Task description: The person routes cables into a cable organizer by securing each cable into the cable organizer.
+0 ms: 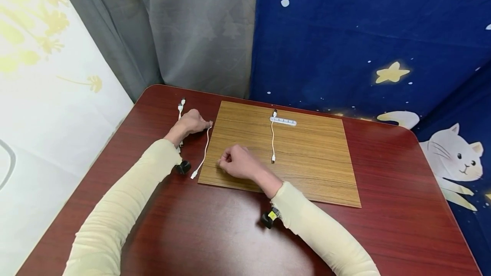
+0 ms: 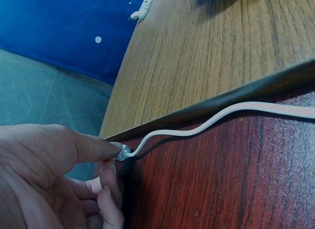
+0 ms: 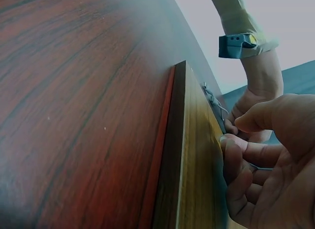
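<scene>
At the left edge of the wooden board [image 1: 307, 173], my left hand [image 1: 193, 122] pinches the far connector of a white charging cable [image 1: 206, 150]. The cable trails along the table toward me, its other plug lying near the board's front left corner. In the left wrist view, thumb and finger grip the cable's small connector [image 2: 123, 151]. My right hand [image 1: 241, 163] hovers over the front left part of the board, fingers loosely curled with nothing between them. A second white cable [image 1: 272, 137] lies across the board, its upper end at a pale slotted cable holder [image 1: 285, 122].
More white cables [image 1: 180, 108] lie on the red-brown table [image 1: 215, 229] left of the board, partly hidden by my left hand and wrist. A grey curtain [image 1: 203, 33] and a blue starry cloth [image 1: 345, 46] hang behind the table's far edge.
</scene>
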